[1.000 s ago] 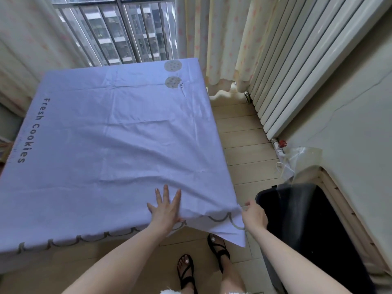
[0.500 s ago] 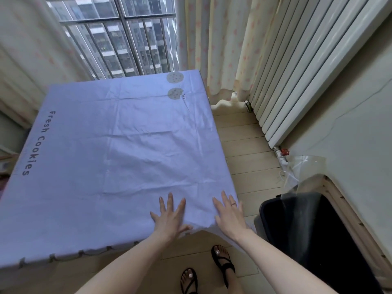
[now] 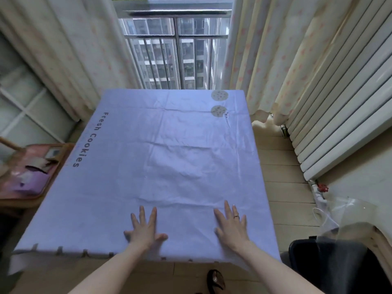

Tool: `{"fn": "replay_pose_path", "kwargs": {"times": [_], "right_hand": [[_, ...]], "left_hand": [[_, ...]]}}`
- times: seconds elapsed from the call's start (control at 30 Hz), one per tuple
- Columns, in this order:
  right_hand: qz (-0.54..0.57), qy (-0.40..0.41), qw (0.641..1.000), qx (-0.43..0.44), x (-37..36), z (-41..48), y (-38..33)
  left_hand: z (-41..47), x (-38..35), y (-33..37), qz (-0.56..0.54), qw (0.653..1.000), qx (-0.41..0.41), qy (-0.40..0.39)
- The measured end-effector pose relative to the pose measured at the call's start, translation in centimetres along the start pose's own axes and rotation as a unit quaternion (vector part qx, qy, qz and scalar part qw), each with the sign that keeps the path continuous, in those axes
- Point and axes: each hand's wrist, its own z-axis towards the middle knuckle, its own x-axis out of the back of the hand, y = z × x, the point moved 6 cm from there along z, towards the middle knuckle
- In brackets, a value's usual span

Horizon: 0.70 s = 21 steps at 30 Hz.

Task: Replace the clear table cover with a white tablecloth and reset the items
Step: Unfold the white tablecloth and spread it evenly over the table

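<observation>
The tablecloth (image 3: 169, 166), pale and bluish in this light, is being held flat over the whole table top, its scalloped hem hanging past the near edge. Near that edge it is being pressed by the left hand (image 3: 145, 228), palm down, fingers straight and fanned wide, nothing being gripped. The right hand (image 3: 231, 224) is being laid flat on the cloth beside it, the two apart, fingers straight, a ring (image 3: 236, 216) being worn on one; nothing is being grasped there either. The table beneath is being hidden entirely. A crumpled clear sheet (image 3: 347, 213) is being glimpsed by the right wall above a dark container (image 3: 331, 268); whether it is the table cover cannot be told. Items on the pink cushion (image 3: 31, 153) at left are being blurred beyond telling. One sandal (image 3: 215, 280) is being cut off at the bottom edge.
</observation>
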Motion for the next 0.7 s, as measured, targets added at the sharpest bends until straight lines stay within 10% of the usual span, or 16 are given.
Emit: {"fn": "replay_pose_path", "kwargs": {"times": [0.7], "right_hand": [[0.003, 0.009, 0.999, -0.036, 1.3, 9.4, -9.8]], "left_hand": [[10.8, 10.1, -11.8, -0.034, 0.999, 0.018, -0.012]]}}
